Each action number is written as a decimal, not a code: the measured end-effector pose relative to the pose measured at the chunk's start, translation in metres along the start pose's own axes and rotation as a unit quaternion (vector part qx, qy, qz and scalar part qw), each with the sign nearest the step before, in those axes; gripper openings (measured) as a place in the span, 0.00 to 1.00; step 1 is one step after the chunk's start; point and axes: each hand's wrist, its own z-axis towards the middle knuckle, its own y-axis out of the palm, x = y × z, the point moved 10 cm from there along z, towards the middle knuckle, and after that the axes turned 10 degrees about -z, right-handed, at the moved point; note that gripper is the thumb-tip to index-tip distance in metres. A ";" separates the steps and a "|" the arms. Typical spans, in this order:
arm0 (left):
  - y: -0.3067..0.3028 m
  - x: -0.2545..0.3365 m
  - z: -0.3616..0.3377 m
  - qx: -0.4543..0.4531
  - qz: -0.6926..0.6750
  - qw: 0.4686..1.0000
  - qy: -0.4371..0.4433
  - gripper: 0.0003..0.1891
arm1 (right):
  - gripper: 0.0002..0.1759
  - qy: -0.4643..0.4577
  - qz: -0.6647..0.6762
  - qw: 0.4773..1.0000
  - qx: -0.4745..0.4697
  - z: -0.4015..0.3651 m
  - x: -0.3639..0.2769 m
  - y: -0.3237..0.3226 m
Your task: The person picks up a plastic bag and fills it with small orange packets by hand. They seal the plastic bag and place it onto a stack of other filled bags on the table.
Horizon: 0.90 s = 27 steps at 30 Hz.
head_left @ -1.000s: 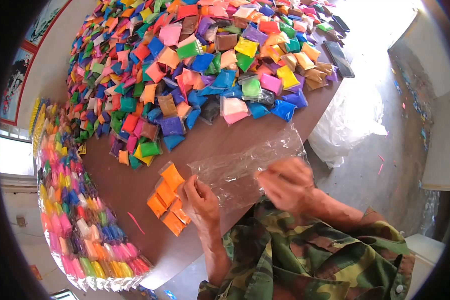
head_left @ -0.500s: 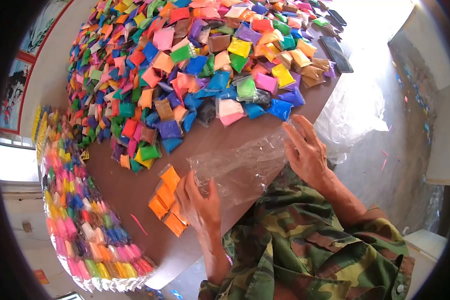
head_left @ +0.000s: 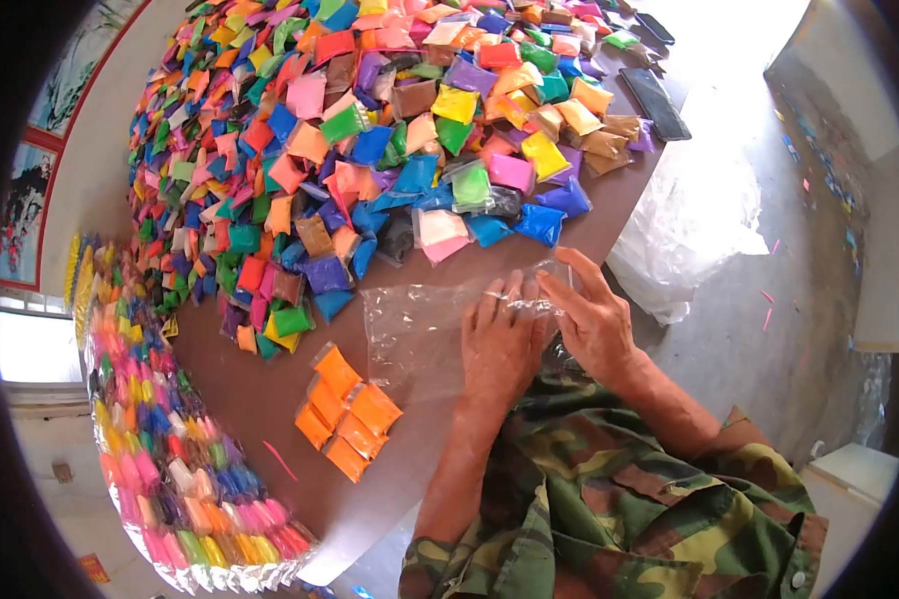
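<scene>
Brown tabletop (head_left: 240,374) bears heaped packets (head_left: 370,146) beyond the clear bag (head_left: 410,329)

A small packing workshop, by the look of it
Clear bag (head_left: 410,334) and heaped coloured packets (head_left: 346,122) on a table (head_left: 230,384), rows of packs (head_left: 190,489) at left, scraps (head_left: 767,318) on grey floor (head_left: 709,389); 2 framed pictures (head_left: 25,215) on the wall (head_left: 95,150).

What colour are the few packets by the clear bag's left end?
All orange; the packets show best in the head view.
</scene>
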 end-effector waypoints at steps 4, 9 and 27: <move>-0.001 0.004 -0.004 0.000 0.024 1.000 -0.018 0.25 | 0.25 0.054 0.004 0.999 -0.004 -0.002 0.016 -0.003; 0.006 0.011 -0.004 0.002 0.007 1.000 0.010 0.27 | 0.33 0.065 0.005 0.998 0.018 -0.002 0.016 -0.004; 0.023 0.018 0.031 -0.090 0.030 0.995 -0.044 0.27 | 0.32 0.130 0.049 0.990 -0.003 -0.010 0.042 0.001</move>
